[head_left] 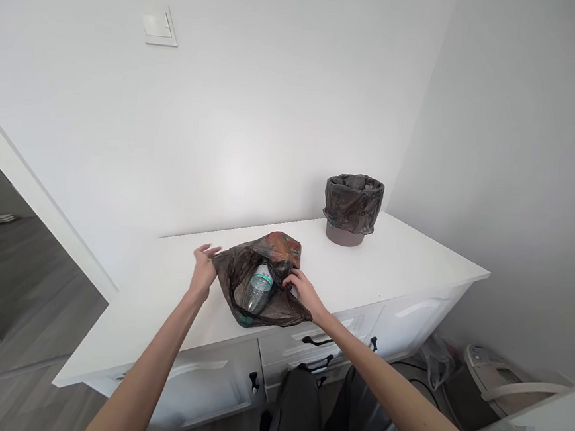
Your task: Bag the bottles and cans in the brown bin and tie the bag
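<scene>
A dark, see-through plastic bag (233, 272) lies on the white cabinet top with its mouth spread toward me. Inside it rests a clear plastic bottle (258, 291) with a teal ring and a white top. Something orange and red (281, 247) shows through the film at the back of the bag. My left hand (204, 267) pinches the bag's left edge, its fingers closed on the film. At the right side of the opening, my right hand (304, 291) grips the bag with curled fingers.
A bin (344, 236) lined with a dark bag stands at the back right of the white cabinet top (403, 268). Black-handled drawers and doors are below. A light switch (159, 26) is on the wall. A beige appliance (491, 374) sits on the floor at right.
</scene>
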### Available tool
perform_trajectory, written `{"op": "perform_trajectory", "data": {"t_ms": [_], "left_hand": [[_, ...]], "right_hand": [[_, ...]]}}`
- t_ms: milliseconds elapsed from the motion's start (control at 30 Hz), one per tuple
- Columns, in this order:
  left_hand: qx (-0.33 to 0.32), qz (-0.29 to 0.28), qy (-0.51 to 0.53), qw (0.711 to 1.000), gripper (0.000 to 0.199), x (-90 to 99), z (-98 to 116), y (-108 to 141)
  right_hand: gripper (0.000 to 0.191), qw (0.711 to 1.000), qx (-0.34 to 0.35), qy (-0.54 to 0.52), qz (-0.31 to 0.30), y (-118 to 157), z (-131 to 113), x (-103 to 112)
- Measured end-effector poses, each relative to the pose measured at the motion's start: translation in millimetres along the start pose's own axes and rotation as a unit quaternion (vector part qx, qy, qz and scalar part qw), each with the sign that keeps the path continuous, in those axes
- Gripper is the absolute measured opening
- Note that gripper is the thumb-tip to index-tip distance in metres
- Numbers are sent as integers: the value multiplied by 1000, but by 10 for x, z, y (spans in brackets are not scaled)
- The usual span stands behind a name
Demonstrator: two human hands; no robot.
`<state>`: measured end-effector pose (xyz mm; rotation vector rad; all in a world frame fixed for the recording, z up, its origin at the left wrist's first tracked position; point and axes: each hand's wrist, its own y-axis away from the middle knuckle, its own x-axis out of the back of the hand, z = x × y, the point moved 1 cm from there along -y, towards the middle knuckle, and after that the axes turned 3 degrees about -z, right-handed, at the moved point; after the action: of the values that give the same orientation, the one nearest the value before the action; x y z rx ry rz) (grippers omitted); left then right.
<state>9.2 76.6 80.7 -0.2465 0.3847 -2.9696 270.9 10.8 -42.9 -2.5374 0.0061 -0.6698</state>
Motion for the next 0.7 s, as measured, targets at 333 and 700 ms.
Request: {"op": "perform_trajectory", "data": {"t_ms": [333,700], "left_hand": [[-329,-46,-294,896,44,175,767,1023],[-269,-128,-543,785,52,-424,-352,1128]], "right_hand": [[35,999,-7,27,-38,46,117,6],[33,997,9,59,-44,97,-7,32]]}}
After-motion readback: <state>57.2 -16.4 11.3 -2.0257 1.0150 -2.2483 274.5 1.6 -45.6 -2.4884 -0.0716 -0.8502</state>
